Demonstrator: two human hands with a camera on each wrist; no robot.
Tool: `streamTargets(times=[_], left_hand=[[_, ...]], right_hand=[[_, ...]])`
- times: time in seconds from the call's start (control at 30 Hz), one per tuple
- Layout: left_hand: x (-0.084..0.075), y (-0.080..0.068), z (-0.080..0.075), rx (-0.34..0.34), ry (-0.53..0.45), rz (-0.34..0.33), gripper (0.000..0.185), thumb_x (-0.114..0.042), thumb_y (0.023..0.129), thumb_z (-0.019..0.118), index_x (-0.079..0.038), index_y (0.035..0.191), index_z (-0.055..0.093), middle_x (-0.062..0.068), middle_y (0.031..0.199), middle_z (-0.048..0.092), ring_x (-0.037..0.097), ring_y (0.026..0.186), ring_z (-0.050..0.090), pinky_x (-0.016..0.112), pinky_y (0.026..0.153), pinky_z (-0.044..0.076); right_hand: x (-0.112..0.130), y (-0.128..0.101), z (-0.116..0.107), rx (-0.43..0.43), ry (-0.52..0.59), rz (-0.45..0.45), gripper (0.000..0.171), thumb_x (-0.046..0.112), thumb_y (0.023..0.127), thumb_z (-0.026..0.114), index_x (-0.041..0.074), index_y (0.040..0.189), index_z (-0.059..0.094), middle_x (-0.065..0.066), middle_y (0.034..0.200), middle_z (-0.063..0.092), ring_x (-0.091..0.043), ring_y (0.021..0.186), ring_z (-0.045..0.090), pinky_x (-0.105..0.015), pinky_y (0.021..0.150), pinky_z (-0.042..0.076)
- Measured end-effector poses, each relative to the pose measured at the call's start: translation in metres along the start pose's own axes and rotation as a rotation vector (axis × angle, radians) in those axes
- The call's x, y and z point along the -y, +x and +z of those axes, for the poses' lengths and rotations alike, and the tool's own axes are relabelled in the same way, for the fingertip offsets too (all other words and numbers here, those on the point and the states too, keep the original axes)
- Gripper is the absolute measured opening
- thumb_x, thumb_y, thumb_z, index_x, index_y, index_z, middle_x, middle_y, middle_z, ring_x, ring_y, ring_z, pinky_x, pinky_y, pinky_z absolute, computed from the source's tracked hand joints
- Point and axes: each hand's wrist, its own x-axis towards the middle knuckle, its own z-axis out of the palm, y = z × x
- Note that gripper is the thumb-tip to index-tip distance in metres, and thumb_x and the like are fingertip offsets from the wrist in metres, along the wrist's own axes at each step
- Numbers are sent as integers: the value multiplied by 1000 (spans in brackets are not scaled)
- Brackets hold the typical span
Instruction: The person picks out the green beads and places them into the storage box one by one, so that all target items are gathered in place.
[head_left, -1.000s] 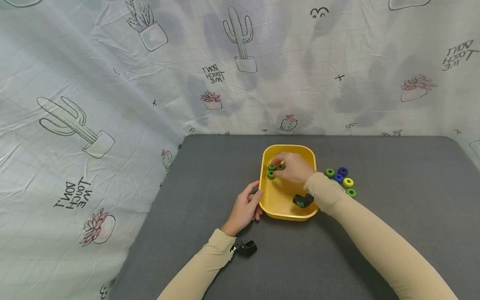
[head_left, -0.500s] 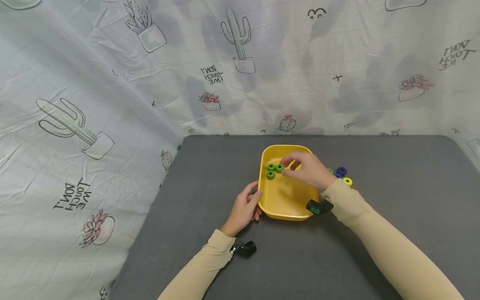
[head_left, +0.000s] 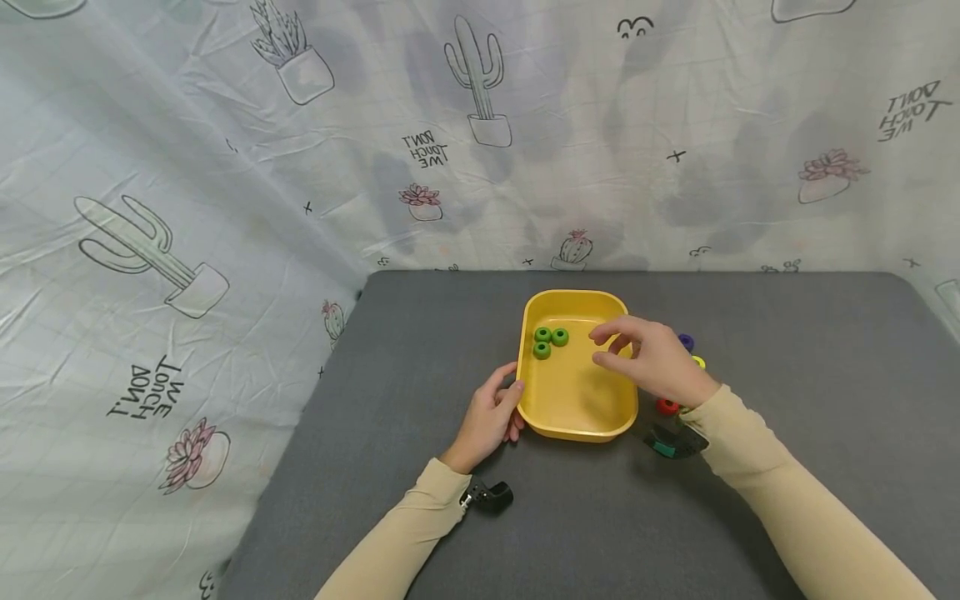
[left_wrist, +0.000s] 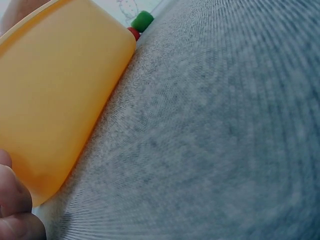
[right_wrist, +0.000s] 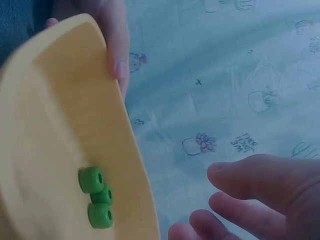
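Observation:
A yellow plastic tray (head_left: 577, 400) stands on the table, with three green beads (head_left: 559, 337) grouped in its far left part. My left hand (head_left: 483, 421) holds the tray at its near left side, the thumb at the rim (right_wrist: 117, 75) and other fingers low against the outer wall, as the left wrist view shows. Above the tray's right rim is my right hand (head_left: 652, 354), thumb and fingers apart and loosely bent with nothing between them. Partly hidden behind it lie more beads: a purple one (head_left: 686, 342), a yellow one (head_left: 699, 362) and a red one (head_left: 667, 407).
The dark grey table (head_left: 420, 333) reaches back to a white curtain (head_left: 315, 167) printed with cacti, which also hangs on the left. In the left wrist view a green bead (left_wrist: 143, 21) shows beyond the tray's corner.
My right hand has let go of a green bead beside the other two in the tray and moved right, to above the right rim. My left hand has stayed at the tray.

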Motion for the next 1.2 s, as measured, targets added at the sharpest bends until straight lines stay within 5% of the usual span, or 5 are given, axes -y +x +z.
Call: streamTargets(times=[0.2,0.93,1.2], left_hand=[[-1,0,0,-4,-11,-1,48,-32,111,53,-12,154,47,20,73,63,16,49,55,25,46,47],[-3,0,2,-2,-18,-33,49,-27,112,51,-9,157,43,18,73,63,16,49,55,24,46,46],[-2,1,1,1,-7,-22,49,-31,111,53,-12,155,45,17,73,63,15,49,55,24,47,47]], right_hand=[[-2,-16,-8,-30,8,-11,23,26,98,76,17,119,73,-7,115,72,-15,94,65,-27,76,54],[-30,-62,-28,-105,-33,15,21,24,97,77,25,118,73,2,114,70,-2,90,62,-24,69,54],[-44,-83,-32,-99,-80,42,27,26,99,75,18,124,73,-3,117,70,6,92,61,-23,70,53]])
